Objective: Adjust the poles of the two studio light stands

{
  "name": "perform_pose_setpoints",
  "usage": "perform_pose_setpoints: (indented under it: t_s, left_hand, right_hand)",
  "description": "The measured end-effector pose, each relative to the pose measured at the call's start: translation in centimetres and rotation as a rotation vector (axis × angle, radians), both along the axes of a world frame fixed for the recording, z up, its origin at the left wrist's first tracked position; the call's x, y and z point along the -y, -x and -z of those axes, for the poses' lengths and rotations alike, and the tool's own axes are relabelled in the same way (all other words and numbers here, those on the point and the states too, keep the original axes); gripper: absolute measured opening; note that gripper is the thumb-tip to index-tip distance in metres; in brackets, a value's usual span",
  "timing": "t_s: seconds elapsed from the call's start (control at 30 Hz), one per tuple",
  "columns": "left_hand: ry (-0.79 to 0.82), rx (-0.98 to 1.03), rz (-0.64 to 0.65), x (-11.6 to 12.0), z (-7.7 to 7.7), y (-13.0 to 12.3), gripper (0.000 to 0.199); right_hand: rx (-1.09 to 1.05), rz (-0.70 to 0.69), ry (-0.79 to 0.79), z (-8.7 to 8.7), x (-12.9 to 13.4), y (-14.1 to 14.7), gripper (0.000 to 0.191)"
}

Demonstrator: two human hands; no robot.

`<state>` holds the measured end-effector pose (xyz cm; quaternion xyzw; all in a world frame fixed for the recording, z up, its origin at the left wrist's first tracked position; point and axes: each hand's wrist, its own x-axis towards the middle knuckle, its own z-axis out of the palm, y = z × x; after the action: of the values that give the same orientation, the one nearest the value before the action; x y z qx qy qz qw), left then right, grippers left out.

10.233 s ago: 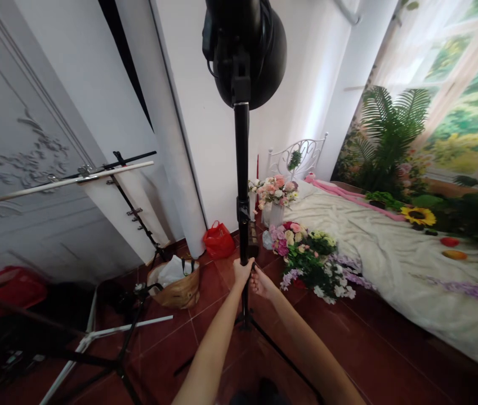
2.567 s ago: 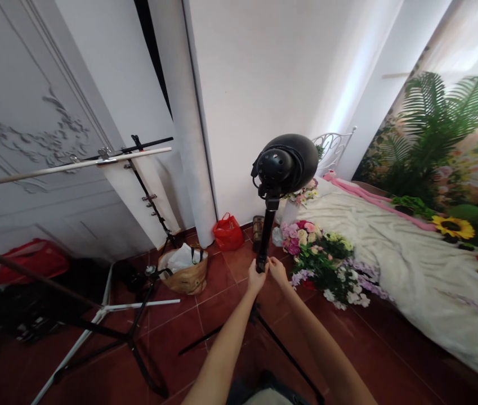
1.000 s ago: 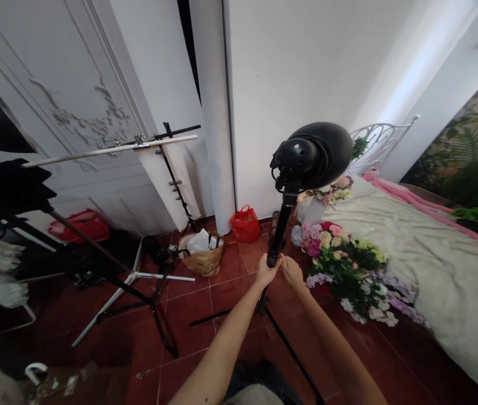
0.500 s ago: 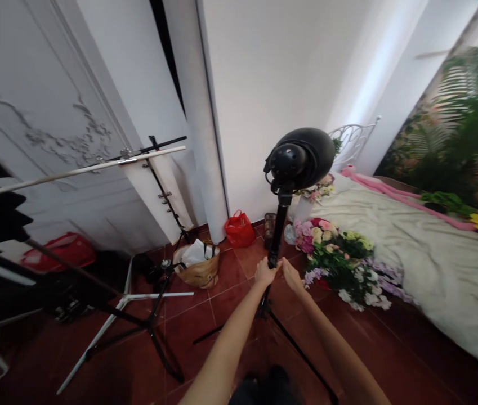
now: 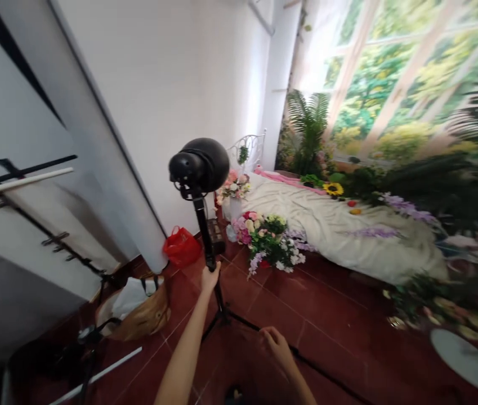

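Observation:
A black stand [image 5: 205, 233] rises in the middle of the head view, topped by a rounded black head [image 5: 205, 166] that looks like a studio lamp or fan; I cannot tell which. My left hand [image 5: 210, 278] is wrapped round the pole just below its thicker upper section. Lower down and to the right, my right hand [image 5: 276, 344] hangs apart from the pole, above one of the stand's dark legs [image 5: 242, 319]. Its fingers are loosely bent, and nothing shows in them.
A red plastic bag [image 5: 182, 246] and a woven basket [image 5: 148, 309] sit on the tiled floor to the left, near another clamp stand [image 5: 53, 236]. Artificial flowers [image 5: 270, 239] stand beside a cloth-covered bed [image 5: 348, 242]. A white disc [image 5: 467, 360] is at lower right.
The view has swung right, bringing the window backdrop into sight. My right hand has left the pole and moved down to the right; my left hand still grips it.

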<state>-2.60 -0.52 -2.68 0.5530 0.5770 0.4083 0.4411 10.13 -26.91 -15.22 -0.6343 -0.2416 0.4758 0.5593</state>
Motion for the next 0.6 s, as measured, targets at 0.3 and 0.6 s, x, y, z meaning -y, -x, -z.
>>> perform_pose_setpoints:
  t_s: [0.3,0.6]
  left_hand:
    - [0.053,-0.301,-0.004,0.7,-2.8,-1.1,0.04]
    - [0.074,-0.465,-0.327,13.3,2.7,-9.6,0.06]
  right_hand:
    - [-0.005,0.494,-0.001,-1.7,13.2,-10.8,0.052]
    - [0.052,0.797,-0.01,-2.4,34.0,-21.3,0.052]
